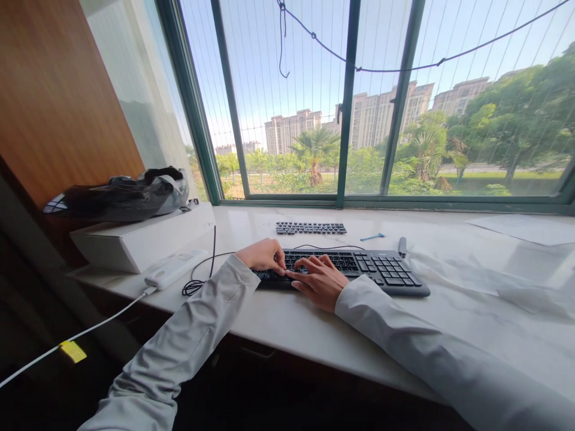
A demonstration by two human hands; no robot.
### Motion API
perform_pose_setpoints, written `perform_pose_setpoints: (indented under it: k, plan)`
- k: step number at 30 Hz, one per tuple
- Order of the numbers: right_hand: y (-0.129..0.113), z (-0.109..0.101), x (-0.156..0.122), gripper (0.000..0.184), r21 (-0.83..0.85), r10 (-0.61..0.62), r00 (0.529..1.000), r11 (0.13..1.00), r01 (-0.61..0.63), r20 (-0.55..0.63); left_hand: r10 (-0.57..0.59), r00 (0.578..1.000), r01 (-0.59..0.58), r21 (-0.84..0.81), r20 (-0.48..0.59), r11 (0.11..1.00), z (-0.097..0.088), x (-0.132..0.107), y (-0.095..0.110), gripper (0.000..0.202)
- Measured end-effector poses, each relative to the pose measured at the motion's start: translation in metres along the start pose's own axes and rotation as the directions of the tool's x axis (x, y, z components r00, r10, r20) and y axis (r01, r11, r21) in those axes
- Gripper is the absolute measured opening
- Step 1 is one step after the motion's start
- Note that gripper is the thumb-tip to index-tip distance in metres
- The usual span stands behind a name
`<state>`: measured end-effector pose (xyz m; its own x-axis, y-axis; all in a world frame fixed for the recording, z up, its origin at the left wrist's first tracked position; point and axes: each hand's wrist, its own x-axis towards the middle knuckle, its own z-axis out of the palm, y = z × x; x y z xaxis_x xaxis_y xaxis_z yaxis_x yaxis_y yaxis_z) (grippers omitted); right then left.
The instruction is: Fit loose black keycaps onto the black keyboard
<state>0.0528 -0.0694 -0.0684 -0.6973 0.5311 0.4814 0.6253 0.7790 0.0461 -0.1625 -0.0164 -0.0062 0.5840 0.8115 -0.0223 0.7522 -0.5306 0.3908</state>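
Observation:
A black keyboard [381, 269] lies on a white window ledge [278, 317] in front of me. My left hand [263, 254] rests curled on the keyboard's left end, fingers bent down onto the keys. My right hand [318, 278] lies over the left-middle keys, fingers pressed close together and pointing left toward the left hand. What is under the fingertips is hidden. Beyond the keyboard lies a row of loose black keycaps [311, 228]. Both arms wear light grey sleeves.
A small blue tool [372, 237] and a dark pen-like object [402, 245] lie behind the keyboard. At left sit a white box [135, 242] with a black bag [117, 197] on top, a white power bank [173, 269] with cable, and a coiled black cord [194, 286]. Papers [521, 228] lie far right.

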Motion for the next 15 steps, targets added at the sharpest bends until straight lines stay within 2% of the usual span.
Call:
perform_pose_setpoints:
  k: [7,10,13,15]
  plan:
    - [-0.003,-0.002,0.002,0.039,0.027,0.017,1.000,1.000,-0.017,-0.005,0.007,0.998,-0.014,-0.109,-0.059,0.994,0.007,-0.005,-0.012,0.024]
    - [-0.004,-0.004,0.001,0.042,0.031,0.038,0.999,0.999,-0.038,0.000,-0.037,0.987,0.010,-0.171,-0.157,0.985,0.003,-0.010,-0.022,0.031]
    - [-0.004,-0.003,0.000,0.041,0.029,0.072,0.997,0.997,-0.072,0.011,-0.106,0.931,0.057,-0.148,-0.348,0.987,-0.007,-0.007,-0.032,0.037]
    - [-0.004,-0.003,0.001,0.041,0.028,0.086,0.996,0.996,-0.086,0.005,-0.124,0.886,0.115,-0.046,-0.446,0.992,-0.014,0.003,-0.037,0.035]
